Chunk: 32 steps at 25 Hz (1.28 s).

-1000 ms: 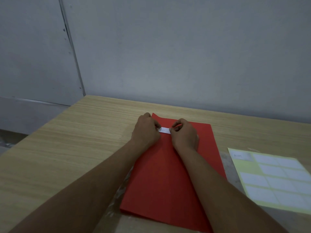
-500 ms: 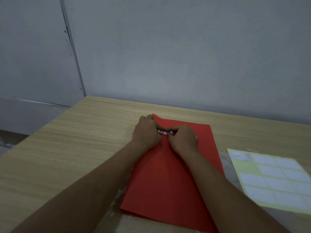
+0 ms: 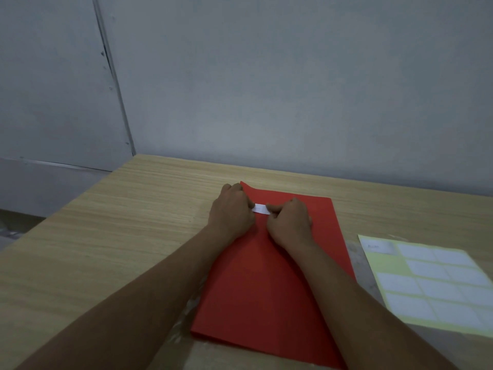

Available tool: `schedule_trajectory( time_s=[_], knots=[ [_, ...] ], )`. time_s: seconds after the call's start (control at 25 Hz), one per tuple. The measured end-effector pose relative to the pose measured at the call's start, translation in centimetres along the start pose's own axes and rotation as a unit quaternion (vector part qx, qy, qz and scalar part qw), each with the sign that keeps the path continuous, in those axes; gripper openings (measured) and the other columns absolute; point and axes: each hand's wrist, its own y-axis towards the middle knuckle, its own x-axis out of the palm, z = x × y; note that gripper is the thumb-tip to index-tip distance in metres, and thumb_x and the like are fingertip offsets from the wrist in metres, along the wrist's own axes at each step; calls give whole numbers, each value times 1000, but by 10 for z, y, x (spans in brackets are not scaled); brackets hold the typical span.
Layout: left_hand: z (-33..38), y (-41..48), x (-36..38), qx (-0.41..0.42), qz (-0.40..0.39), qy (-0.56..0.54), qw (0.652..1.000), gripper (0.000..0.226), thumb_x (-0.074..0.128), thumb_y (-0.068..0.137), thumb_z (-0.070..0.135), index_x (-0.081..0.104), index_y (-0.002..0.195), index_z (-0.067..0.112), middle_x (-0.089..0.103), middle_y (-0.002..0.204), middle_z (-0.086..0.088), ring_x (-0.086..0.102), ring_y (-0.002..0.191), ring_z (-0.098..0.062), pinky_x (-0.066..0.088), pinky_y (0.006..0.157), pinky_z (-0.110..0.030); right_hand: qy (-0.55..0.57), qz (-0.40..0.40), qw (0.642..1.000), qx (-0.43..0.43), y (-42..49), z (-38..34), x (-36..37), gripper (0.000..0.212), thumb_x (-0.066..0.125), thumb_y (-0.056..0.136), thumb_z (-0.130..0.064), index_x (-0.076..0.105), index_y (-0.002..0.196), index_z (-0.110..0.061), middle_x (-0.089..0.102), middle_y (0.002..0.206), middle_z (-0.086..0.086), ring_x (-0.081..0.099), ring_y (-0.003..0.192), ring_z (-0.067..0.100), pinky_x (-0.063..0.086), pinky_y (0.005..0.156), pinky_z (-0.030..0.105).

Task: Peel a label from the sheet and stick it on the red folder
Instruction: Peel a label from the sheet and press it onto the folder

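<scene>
Head view, both hands [image 3: 260,214] curled, thumbs on label [image 3: 261,208]

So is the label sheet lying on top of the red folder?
No, the label sheet lies on the table beside the red folder.

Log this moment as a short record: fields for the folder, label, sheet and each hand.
folder: red, flat on the wooden table
label: white strip on the folder near its far edge, between the hands
sheet: yellow backing with white labels, on the table right of the folder, apart from it
left hand: curled, fingers at the label's left end
right hand: curled, fingers at the label's right end
</scene>
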Motion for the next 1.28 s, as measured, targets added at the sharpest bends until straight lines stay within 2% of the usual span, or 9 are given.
schedule_trajectory(
  time_s=[0.12, 0.28, 0.4, 0.6, 0.84, 0.96, 1.12, 1.28],
  knots=[
    [0, -1, 0, 20, -15, 3, 1000, 34, 49, 91, 26, 76, 110, 19, 55, 98, -9, 46, 102, -29, 49, 81, -46, -44, -21, 999, -7, 1, -2, 0, 38, 50, 92, -25, 72, 123, -27, 54, 125, 8, 48, 125, 29, 40, 101, 43],
    [-1, 1, 2, -25, 36, 15, 999, 30, 49, 86, 12, 77, 96, 5, 58, 96, -14, 48, 101, -29, 45, 83, -38, 0, 1, 1000, 3, 1, 1, 1, 36, 52, 92, -25, 74, 121, -23, 63, 127, 7, 54, 124, 29, 45, 102, 42],
    [-1, 1, 2, -34, 42, 6, 999, 28, 50, 86, 11, 75, 97, 4, 58, 97, -12, 47, 102, -27, 45, 80, -35, 11, 24, 1000, 7, 0, 3, 3, 35, 53, 93, -26, 75, 119, -18, 66, 124, 10, 58, 118, 30, 48, 99, 42],
    [0, 0, 0, 28, 3, 30, 999, 30, 54, 90, 17, 76, 110, 18, 53, 99, -5, 46, 103, -25, 51, 77, -44, -30, -10, 999, -23, -1, 4, 2, 40, 49, 93, -24, 71, 125, -31, 54, 120, 8, 48, 121, 29, 41, 100, 41],
    [-1, 0, 3, -29, 67, 19, 997, 20, 58, 90, 15, 73, 89, 2, 54, 93, -8, 48, 100, -26, 40, 67, -34, 18, 28, 999, -2, 0, 4, 5, 36, 54, 90, -20, 75, 119, -17, 68, 118, 11, 59, 111, 30, 49, 95, 40],
    [0, -2, -2, 15, 45, 27, 999, 22, 57, 89, 13, 79, 93, 12, 56, 93, -3, 48, 101, -23, 45, 67, -38, 45, 30, 998, -14, -2, 5, 4, 34, 56, 86, -17, 79, 111, -21, 68, 108, 8, 61, 105, 28, 49, 89, 40],
    [2, -4, -9, 75, 1, 50, 996, 26, 59, 87, 16, 80, 97, 26, 58, 93, 1, 47, 100, -23, 46, 71, -39, 17, 11, 999, -33, -4, 6, 5, 28, 55, 85, -19, 78, 100, -20, 55, 104, 0, 50, 108, 21, 38, 91, 38],
    [3, -5, -7, 16, 37, 74, 996, 23, 56, 92, 22, 79, 97, 22, 61, 95, 0, 49, 104, -23, 44, 71, -39, 49, 33, 998, -22, -4, 5, 6, 30, 54, 85, -15, 80, 99, -19, 58, 100, 2, 54, 103, 22, 44, 88, 39]
  ],
)
